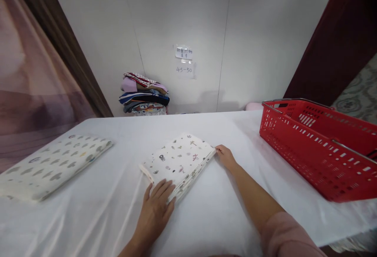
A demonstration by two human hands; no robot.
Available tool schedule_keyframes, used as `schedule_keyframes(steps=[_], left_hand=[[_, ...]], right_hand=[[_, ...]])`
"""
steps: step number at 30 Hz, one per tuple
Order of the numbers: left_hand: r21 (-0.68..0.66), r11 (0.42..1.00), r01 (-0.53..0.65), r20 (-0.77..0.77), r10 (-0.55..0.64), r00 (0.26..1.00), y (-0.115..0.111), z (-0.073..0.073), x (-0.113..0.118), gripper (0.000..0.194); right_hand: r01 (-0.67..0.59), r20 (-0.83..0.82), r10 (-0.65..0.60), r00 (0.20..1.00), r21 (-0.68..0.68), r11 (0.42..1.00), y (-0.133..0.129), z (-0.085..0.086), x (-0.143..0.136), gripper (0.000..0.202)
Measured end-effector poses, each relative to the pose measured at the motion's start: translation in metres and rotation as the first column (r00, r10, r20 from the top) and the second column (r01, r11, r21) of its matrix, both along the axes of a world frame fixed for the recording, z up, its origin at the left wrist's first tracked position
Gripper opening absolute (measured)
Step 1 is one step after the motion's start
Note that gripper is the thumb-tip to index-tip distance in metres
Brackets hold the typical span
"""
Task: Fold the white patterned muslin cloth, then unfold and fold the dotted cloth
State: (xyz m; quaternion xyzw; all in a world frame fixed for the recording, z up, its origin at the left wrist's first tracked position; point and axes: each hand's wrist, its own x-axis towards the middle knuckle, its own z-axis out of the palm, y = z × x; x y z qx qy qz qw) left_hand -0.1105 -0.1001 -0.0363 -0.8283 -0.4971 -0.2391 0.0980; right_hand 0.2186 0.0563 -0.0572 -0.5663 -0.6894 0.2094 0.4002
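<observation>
A folded cloth (179, 157) (white, with printed figures) lies between the left and right edges of the table (224, 214). The left hand (157, 204) rests, fingers extended, on its near corner; the right hand (226, 157), well apart, pinches its right corner. Another cloth (55, 163) lies by the left edge, a red basket (306, 157) by the right.
</observation>
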Motion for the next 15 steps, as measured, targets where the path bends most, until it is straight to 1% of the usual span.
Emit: schedule_keyframes(steps=[3, 6, 8, 12, 15], left_hand=[[-0.006, 1.000, -0.008, 0.004, 0.008, 1.000, -0.0007, -0.0017, 0.0008, 0.036], [-0.005, 1.000, -0.014, 0.024, 0.014, 1.000, -0.0010, -0.0027, 0.0017, 0.036], [-0.001, 1.000, -0.021, 0.037, 0.021, 0.999, -0.0013, -0.0032, 0.0024, 0.035], [0.001, 0.999, -0.032, 0.033, 0.032, 0.999, -0.0016, -0.0036, 0.0040, 0.035], [0.002, 0.999, -0.035, 0.035, 0.035, 0.999, -0.0018, -0.0036, 0.0049, 0.035]], right_hand=[[-0.011, -0.086, 0.007, 0.996, -0.047, 0.999, -0.0001, 0.0002, -0.0015, 0.033], [-0.042, -0.175, 0.030, 0.984, -0.068, 0.997, -0.0023, 0.0024, -0.0030, 0.042], [-0.080, -0.198, 0.067, 0.978, -0.059, 0.995, -0.0035, 0.0040, -0.0039, 0.041], [-0.140, -0.216, 0.140, 0.966, 0.015, 0.990, -0.0015, 0.0029, -0.0055, 0.035], [-0.125, -0.203, 0.128, 0.971, 0.027, 0.992, 0.0026, -0.0009, -0.0064, 0.033]])
